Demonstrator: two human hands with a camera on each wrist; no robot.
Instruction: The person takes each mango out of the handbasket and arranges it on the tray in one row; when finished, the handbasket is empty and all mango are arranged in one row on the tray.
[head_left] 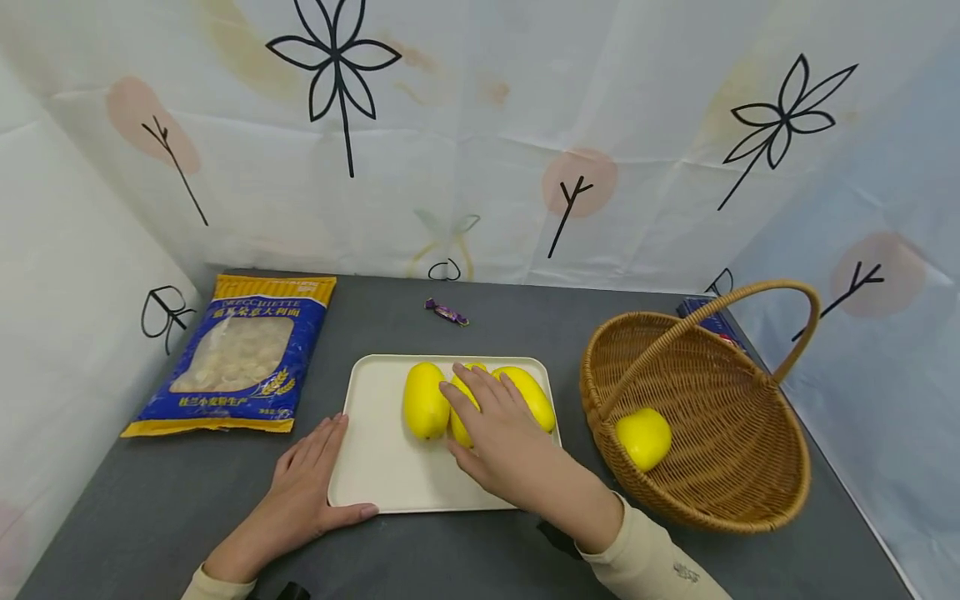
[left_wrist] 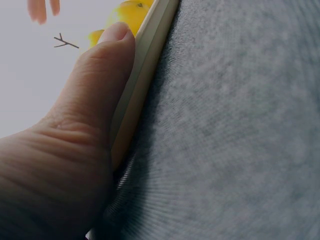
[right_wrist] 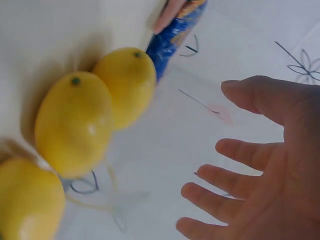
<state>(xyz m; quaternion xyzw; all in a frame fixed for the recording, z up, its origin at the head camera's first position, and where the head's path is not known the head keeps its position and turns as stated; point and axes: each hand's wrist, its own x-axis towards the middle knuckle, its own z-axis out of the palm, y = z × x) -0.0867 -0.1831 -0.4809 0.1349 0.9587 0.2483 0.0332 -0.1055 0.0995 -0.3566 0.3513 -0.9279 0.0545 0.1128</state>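
Note:
Three yellow lemon-like fruits lie on a cream rectangular tray point(head_left: 382, 467): the left fruit point(head_left: 425, 402), a middle fruit point(head_left: 459, 431) partly hidden by my right hand, and the right fruit point(head_left: 534, 395). Above them hovers my right hand point(head_left: 513, 446), its fingers spread and relaxed. The right wrist view shows space between this hand and the nearest fruit point(right_wrist: 75, 125). My left hand point(head_left: 311, 483) rests at the tray's near left corner, straight fingers along the left side. Its thumb point(left_wrist: 100, 75) touches the tray's front rim.
A wicker basket point(head_left: 731, 433) with a tall handle stands right of the tray, holding another yellow fruit point(head_left: 643, 439). A blue and yellow pasta bag point(head_left: 232, 354) lies left. Behind the tray lies a purple wrapped candy point(head_left: 447, 312). A dark blue box point(head_left: 708, 317) is partly hidden behind the basket.

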